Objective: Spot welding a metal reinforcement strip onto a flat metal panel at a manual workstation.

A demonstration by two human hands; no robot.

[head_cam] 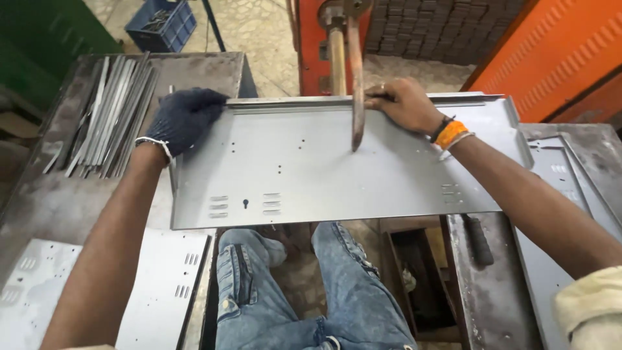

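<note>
Both your hands grip the sheet-metal panel (pixel 324 168).
Gloved left hand (pixel 184 118) clamps its far-left corner; bare right hand (pixel 403 104) pinches the far edge beside the welder arm (pixel 357 78).

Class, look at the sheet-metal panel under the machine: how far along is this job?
Done: the panel is already punched with slots and holes, and its edges are folded. In hand: the gloved left hand and bare right hand press a narrow strip to its far edge beneath the machine's copper arm. Left: more strips lie at left, and more panels wait nearby.
</note>
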